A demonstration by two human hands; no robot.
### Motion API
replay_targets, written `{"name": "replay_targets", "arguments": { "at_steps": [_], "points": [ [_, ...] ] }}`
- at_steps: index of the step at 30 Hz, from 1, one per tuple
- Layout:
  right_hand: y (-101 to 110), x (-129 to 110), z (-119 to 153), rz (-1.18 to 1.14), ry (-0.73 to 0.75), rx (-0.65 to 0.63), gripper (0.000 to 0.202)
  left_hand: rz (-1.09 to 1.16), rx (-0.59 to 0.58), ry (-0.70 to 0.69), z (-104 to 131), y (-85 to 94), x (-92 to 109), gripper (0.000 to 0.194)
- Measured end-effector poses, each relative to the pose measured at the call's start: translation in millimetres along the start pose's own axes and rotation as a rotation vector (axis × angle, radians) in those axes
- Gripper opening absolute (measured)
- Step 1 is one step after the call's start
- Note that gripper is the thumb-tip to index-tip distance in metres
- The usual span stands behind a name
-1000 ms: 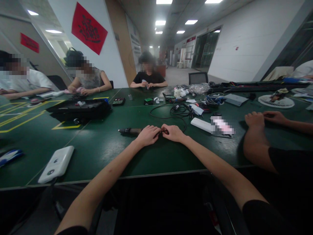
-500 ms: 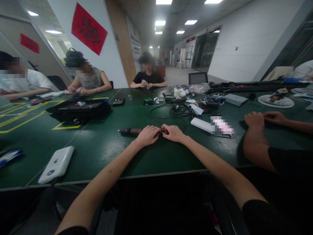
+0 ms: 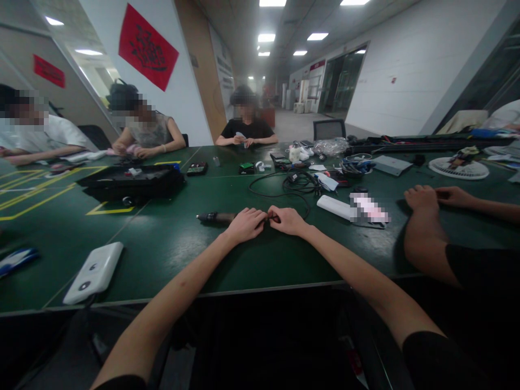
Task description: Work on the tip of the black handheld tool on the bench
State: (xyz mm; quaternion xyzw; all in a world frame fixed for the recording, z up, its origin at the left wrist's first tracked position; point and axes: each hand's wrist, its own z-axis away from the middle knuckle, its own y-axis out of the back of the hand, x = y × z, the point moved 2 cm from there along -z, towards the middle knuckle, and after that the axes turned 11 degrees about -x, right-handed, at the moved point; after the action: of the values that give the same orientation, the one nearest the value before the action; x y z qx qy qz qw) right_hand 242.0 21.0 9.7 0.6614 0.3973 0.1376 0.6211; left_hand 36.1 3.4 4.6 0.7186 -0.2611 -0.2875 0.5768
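Left hand is wrapped around the rear of a dark, slim tool — tip pointing left on the near middle tabletop — while the right hand, just beside, pinches a black cable.

One green table bears one dark cylindrical tool, one black tray, one silver-grey box, one round white grille and, front left, one white oblong device. The wearer's left hand and right hand make two; two other hands lie at right. Three people face inward; two red posters.
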Motion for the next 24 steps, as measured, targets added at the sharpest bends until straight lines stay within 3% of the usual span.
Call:
{"name": "replay_targets", "arguments": {
  "at_steps": [24],
  "points": [
    [-0.2,0.9,0.5,-0.004,-0.007,0.0,0.017,0.025,-0.004,0.008,-0.8,-1.5,-2.1,0.016]
  ]
}}
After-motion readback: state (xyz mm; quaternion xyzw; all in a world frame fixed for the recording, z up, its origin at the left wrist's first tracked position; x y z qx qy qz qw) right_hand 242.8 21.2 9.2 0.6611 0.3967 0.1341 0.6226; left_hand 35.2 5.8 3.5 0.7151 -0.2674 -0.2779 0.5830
